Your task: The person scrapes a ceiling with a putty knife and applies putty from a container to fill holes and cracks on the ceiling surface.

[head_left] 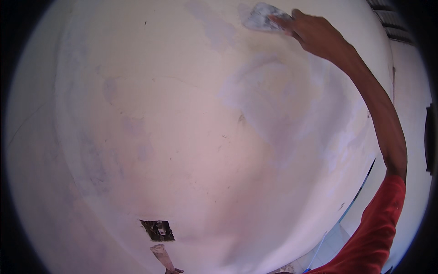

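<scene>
My right hand is raised to the upper right of the wall, gripping a wide, putty-smeared scraper whose blade lies at the wall's surface, near pale greyish patches. At the lower edge, part of my left hand holds a narrower putty knife with a smeared blade, just below a square hole cut in the wall. Most of that hand is outside the picture.
A side wall stands at the right, under a corrugated roof. A dark shape is at the far right edge. Tiled floor and thin blue rod-like things show at the lower right.
</scene>
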`<state>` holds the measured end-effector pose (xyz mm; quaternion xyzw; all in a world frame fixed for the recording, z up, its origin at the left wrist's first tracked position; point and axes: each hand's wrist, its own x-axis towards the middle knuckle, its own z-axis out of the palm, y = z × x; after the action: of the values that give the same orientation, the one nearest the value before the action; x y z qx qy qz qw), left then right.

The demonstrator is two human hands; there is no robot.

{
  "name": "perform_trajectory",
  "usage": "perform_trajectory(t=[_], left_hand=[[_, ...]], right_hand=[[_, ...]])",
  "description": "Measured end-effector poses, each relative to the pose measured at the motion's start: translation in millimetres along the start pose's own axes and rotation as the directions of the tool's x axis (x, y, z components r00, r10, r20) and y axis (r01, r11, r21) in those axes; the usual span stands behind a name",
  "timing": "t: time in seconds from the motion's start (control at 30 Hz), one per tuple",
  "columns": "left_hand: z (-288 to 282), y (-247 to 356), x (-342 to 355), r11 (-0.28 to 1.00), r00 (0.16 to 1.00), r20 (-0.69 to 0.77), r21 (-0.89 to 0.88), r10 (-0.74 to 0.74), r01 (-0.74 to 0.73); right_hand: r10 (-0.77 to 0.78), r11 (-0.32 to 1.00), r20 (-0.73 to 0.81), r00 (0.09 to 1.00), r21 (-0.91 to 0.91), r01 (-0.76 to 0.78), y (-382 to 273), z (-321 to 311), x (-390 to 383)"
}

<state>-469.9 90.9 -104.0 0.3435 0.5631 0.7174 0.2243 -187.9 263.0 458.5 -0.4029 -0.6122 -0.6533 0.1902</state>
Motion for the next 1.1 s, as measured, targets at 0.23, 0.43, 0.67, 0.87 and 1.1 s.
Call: perform_trajectory(t=[0.23,0.43,0.67,0.87,1.1], left_hand=[[-10,-11,-3,0.989,0.996,0.008,-0.114,-0.091,0.092],[-9,5,-7,0.994,0.998,0.026,-0.092,-0.063,0.065],[-13,-17,-8,0.964,0.981,0.054,-0.184,-0.185,0.192],[-10,-14,-1,0.974,0.989,0.047,-0.172,-0.138,0.144],[-11,-11,1,1.0,0.998,0.061,0.0,0.019,-0.019]], right_hand=[[-0.08,0.997,0.097,0.992,-0.004,0.081,59,6,-47],[0.055,0.968,-0.053,0.997,0.249,-0.04,21,-18,23],[-0.063,0.97,0.058,0.996,0.24,0.048,-11,-20,39],[-0.089,0.993,0.052,0.995,0.078,0.084,-35,-14,-33],[-0.014,0.98,-0.02,1.0,0.2,0.017,23,-18,-1]])
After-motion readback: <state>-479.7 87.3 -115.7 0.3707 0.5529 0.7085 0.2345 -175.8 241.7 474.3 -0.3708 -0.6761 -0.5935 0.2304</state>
